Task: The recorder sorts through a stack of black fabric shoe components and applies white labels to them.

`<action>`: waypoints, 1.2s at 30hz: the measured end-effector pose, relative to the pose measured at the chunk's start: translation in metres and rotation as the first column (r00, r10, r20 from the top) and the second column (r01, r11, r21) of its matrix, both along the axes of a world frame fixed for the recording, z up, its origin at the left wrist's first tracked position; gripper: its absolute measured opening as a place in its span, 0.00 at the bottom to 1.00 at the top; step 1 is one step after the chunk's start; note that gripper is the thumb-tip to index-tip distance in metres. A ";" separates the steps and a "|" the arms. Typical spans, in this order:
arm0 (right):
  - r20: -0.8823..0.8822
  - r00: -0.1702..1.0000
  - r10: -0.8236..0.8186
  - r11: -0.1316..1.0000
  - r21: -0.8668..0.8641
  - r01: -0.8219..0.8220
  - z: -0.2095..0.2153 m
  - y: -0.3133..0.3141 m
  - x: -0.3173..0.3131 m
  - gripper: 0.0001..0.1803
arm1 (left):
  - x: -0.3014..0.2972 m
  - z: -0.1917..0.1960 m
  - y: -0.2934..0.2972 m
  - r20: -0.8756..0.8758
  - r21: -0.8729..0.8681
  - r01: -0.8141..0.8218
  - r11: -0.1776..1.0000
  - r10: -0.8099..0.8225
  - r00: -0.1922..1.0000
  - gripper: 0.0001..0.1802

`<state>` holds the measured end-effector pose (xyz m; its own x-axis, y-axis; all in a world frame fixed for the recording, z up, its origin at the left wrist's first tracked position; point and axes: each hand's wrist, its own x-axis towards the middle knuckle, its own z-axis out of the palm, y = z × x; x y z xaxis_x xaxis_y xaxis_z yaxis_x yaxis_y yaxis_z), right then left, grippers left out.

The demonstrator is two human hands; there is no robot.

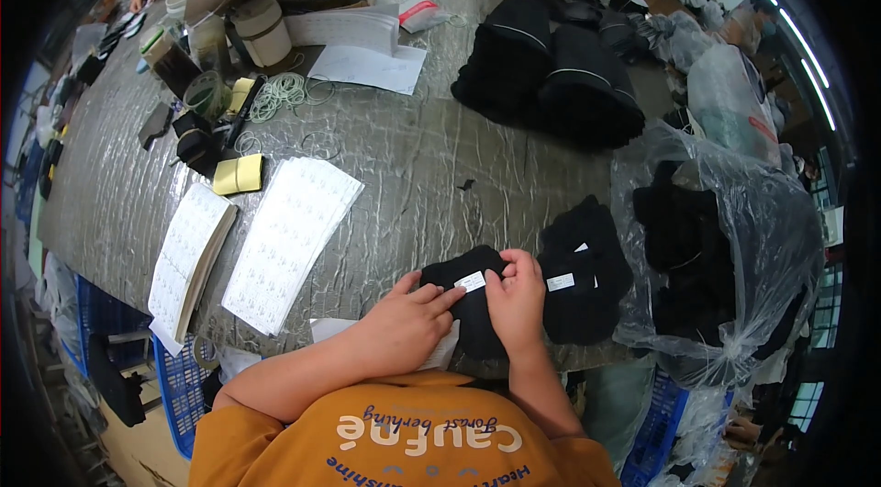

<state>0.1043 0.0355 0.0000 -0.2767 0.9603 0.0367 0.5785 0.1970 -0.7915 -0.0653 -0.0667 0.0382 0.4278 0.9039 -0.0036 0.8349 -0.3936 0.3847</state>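
Observation:
A black fabric piece (479, 331) lies in front of me near the table edge, with a small white label (471, 282) on it. My left hand (410, 320) rests on its left side, fingers stretched out and a fingertip at the label. At the label's right side my right hand (517, 299) is closed, its thumb and curled forefinger on the cloth. What lies under the right fingers is partly hidden. Just right of that hand is a stack of black fabric pieces (587, 303) bearing a white label (560, 282).
Printed label sheets (289, 244) and a thick sheet stack (188, 253) lie at left. Behind them are a yellow pad (238, 174), rubber bands (280, 94) and a white tub (262, 31). Banded black bundles (587, 92) stand far right; a clear plastic bag (762, 212) holds more.

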 end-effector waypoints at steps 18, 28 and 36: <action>-0.188 0.982 0.001 0.986 -0.163 -0.032 0.006 0.001 0.022 0.10 | -0.022 -0.004 0.014 0.244 -0.053 -0.003 0.999 0.016 0.970 0.12; 0.279 0.942 -0.184 0.884 0.467 0.034 0.058 0.026 0.077 0.16 | -0.020 -0.007 0.012 0.497 -0.102 -0.208 0.973 0.231 0.836 0.08; -0.508 0.829 0.235 0.734 -0.466 -0.494 0.025 -0.036 0.006 0.27 | -0.017 -0.016 0.007 0.619 -0.099 -0.468 0.878 0.423 0.662 0.08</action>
